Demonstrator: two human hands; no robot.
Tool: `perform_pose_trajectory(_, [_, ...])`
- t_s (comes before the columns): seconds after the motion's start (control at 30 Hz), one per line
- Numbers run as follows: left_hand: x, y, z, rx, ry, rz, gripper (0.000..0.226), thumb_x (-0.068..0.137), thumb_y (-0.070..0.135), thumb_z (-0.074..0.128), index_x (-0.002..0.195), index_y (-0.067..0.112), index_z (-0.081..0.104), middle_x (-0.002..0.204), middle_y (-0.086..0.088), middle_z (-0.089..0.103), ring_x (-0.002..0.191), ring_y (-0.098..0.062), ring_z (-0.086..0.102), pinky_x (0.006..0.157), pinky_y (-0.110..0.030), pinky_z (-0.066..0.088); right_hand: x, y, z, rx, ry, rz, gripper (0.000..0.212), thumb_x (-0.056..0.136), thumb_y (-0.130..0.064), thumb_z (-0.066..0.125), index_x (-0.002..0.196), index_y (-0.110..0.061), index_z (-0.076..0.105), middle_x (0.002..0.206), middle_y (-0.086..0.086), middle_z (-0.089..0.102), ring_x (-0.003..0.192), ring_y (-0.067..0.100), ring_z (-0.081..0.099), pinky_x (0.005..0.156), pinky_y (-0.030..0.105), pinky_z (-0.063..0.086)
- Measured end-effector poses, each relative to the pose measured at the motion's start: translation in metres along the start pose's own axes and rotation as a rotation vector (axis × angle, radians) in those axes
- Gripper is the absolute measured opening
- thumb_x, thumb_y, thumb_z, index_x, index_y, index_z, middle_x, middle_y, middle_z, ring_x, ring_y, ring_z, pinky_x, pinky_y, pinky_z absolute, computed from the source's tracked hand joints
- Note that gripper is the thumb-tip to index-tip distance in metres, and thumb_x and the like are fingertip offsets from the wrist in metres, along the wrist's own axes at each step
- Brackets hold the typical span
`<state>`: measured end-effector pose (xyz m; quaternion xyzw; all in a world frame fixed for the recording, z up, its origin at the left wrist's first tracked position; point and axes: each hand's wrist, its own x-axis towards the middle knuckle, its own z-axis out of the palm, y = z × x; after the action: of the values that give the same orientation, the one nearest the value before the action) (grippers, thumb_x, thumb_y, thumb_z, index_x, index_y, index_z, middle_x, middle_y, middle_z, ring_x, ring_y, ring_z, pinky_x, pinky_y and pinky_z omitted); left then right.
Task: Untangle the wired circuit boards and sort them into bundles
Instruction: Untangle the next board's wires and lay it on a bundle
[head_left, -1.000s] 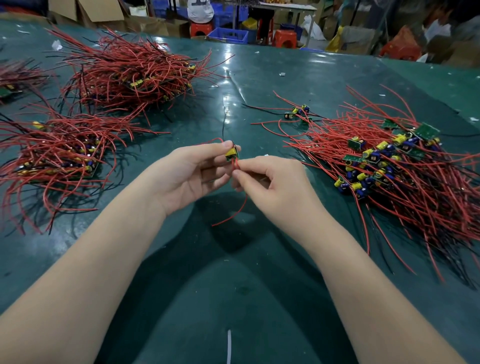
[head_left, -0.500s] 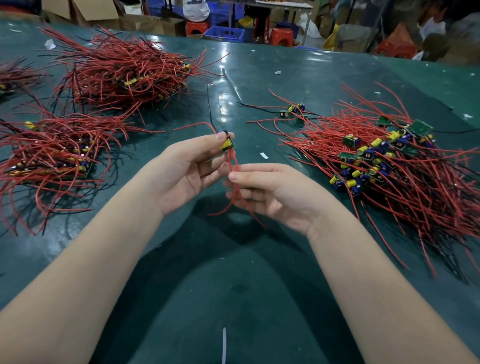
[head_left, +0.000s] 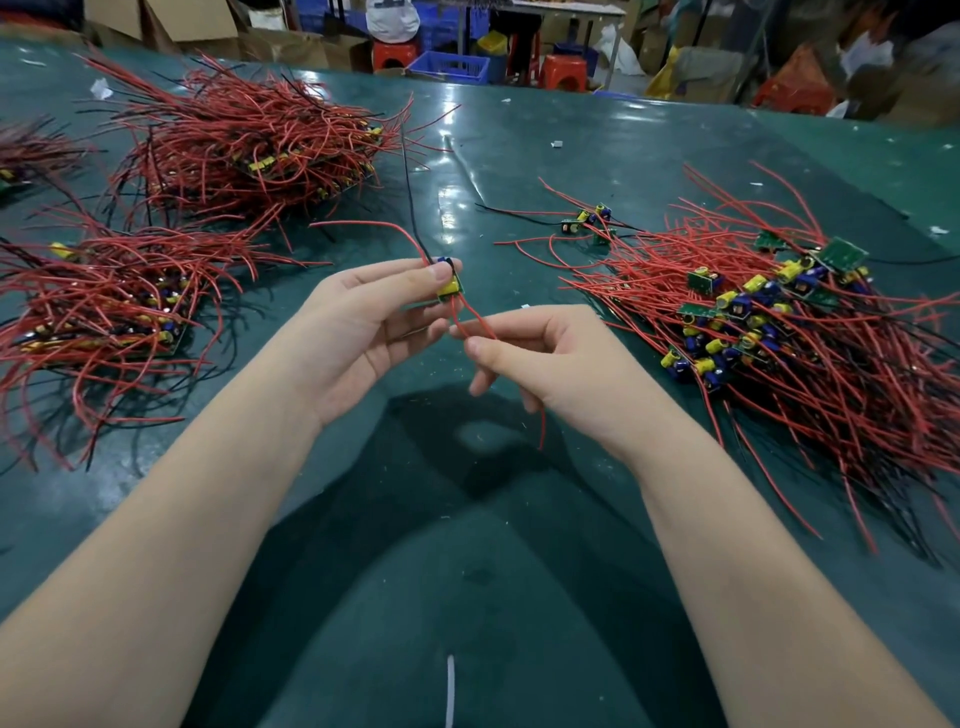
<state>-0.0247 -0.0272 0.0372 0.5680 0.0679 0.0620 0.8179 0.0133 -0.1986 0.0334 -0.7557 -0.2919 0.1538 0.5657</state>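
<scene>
Wired circuit board (head_left: 450, 285), one unit with a yellow part and a blue part, held above the green counter (head_left: 649, 156) between the two hands. Left hand (head_left: 363, 332): thumb and forefinger pinch the board itself, from which a red lead and a black lead rise away from the person. Right hand (head_left: 550, 358): thumb and forefinger pinch a red wire (head_left: 480, 325) that runs down from the board, its free end hanging below the hand toward the counter. The board appears clear of all piles.

Left of the hands lie two gathered bundles: a near bundle (head_left: 104, 312) and a far bundle (head_left: 249, 145), each with leads roughly aligned and boards clustered together. Part of a third mass of wires (head_left: 26, 150) shows at the left edge; whether it is sorted cannot be told. Right of the hands lies the unsorted pile (head_left: 779, 332), a broad heap of crossed red and black leads with many green boards and yellow and blue parts showing. A small cluster of boards (head_left: 589, 221) sits apart, just beyond that pile.

Judged progress: well under way but far from finished. At least two bundles stand made; the right-hand pile is still large, and the held board has yet to be laid on a bundle. Remaining work is likely repetition, one board at a time.
</scene>
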Motion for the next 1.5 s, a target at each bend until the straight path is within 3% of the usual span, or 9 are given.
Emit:
perform_pose_trajectory(0.13, [0.000, 0.001, 0.002, -0.014, 0.027, 0.008, 0.030, 0.069, 0.022, 0.070, 0.096, 0.010, 0.070, 0.079, -0.001, 0.073, 0.069, -0.011, 0.069, 0.065, -0.018, 0.055, 0.002, 0.000, 0.001, 0.000, -0.013, 0.034, 0.023, 0.100, -0.022, 0.048, 0.100, -0.023, 0.071, 0.073, -0.003, 0.073, 0.050, 0.007, 0.046, 0.056, 0.015, 0.043])
perform_pose_trajectory(0.3, [-0.001, 0.002, 0.003, -0.005, 0.024, 0.040, 0.031, 0.071, 0.024, 0.069, 0.099, 0.011, 0.068, 0.081, 0.001, 0.072, 0.074, -0.014, 0.071, 0.063, -0.018, 0.055, 0.002, 0.000, -0.004, 0.257, -0.037, 0.167, 0.017, 0.097, -0.015, 0.053, 0.098, -0.013, 0.070, 0.079, 0.004, 0.075, 0.064, 0.014, 0.068, 0.067, 0.021, 0.054])
perform_pose_trajectory(0.67, [-0.002, -0.003, 0.004, -0.001, -0.045, 0.017, 0.007, 0.080, 0.014, 0.067, 0.087, 0.015, 0.066, 0.077, 0.002, 0.070, 0.069, -0.011, 0.067, 0.069, -0.021, 0.055, 0.003, 0.001, -0.004, 0.543, -0.050, 0.294, 0.020, 0.086, -0.020, 0.067, 0.069, -0.019, 0.076, 0.066, -0.008, 0.066, 0.056, 0.001, 0.058, 0.062, 0.014, 0.052])
perform_pose_trajectory(0.77, [-0.004, -0.004, 0.004, 0.058, -0.094, -0.012, 0.025, 0.070, 0.017, 0.071, 0.093, 0.017, 0.064, 0.079, 0.002, 0.069, 0.067, -0.009, 0.065, 0.071, -0.020, 0.055, 0.004, 0.002, -0.003, 0.564, -0.042, 0.258, 0.017, 0.085, -0.015, 0.067, 0.072, -0.017, 0.077, 0.064, -0.009, 0.067, 0.054, 0.000, 0.058, 0.062, 0.013, 0.052])
perform_pose_trajectory(0.9, [-0.004, -0.006, 0.004, 0.112, -0.065, -0.010, 0.016, 0.082, 0.008, 0.068, 0.094, 0.018, 0.063, 0.073, 0.003, 0.068, 0.063, -0.007, 0.062, 0.069, -0.019, 0.054, 0.005, 0.003, -0.001, 0.576, -0.062, 0.298, 0.011, 0.079, -0.023, 0.071, 0.072, -0.019, 0.078, 0.062, -0.009, 0.064, 0.055, 0.003, 0.061, 0.057, 0.015, 0.050])
perform_pose_trajectory(1.0, [-0.004, -0.006, 0.005, 0.124, -0.045, 0.032, 0.016, 0.084, 0.003, 0.066, 0.092, 0.016, 0.063, 0.072, 0.002, 0.069, 0.064, -0.008, 0.063, 0.068, -0.018, 0.053, 0.006, 0.003, -0.001, 0.613, -0.058, 0.388, 0.021, 0.084, -0.027, 0.068, 0.067, -0.019, 0.077, 0.057, -0.009, 0.058, 0.050, 0.003, 0.057, 0.052, 0.015, 0.049])
perform_pose_trajectory(1.2, [-0.005, -0.009, 0.007, 0.300, -0.043, 0.212, 0.023, 0.081, -0.003, 0.069, 0.090, 0.018, 0.065, 0.070, 0.003, 0.071, 0.066, -0.008, 0.066, 0.069, -0.018, 0.053, 0.006, 0.002, -0.004, 0.472, -0.030, 0.419, 0.026, 0.084, -0.020, 0.068, 0.059, -0.014, 0.073, 0.052, -0.008, 0.053, 0.039, 0.000, 0.044, 0.040, 0.010, 0.037])
perform_pose_trajectory(1.33, [-0.006, -0.011, 0.007, 0.406, -0.032, 0.299, 0.024, 0.079, -0.002, 0.071, 0.088, 0.020, 0.065, 0.069, 0.004, 0.071, 0.069, -0.007, 0.067, 0.069, -0.017, 0.052, 0.005, 0.005, -0.007, 0.305, -0.004, 0.349, 0.023, 0.083, -0.024, 0.071, 0.062, -0.015, 0.073, 0.052, -0.009, 0.054, 0.041, 0.001, 0.041, 0.040, 0.010, 0.036])
perform_pose_trajectory(1.5, [-0.004, -0.007, 0.005, 0.320, 0.041, 0.317, 0.022, 0.082, -0.003, 0.068, 0.089, 0.017, 0.065, 0.068, 0.006, 0.070, 0.067, -0.006, 0.067, 0.067, -0.017, 0.052, 0.006, 0.006, -0.012, 0.341, -0.038, 0.328, 0.024, 0.086, -0.025, 0.068, 0.066, -0.014, 0.075, 0.056, -0.006, 0.057, 0.045, 0.003, 0.049, 0.046, 0.012, 0.041])
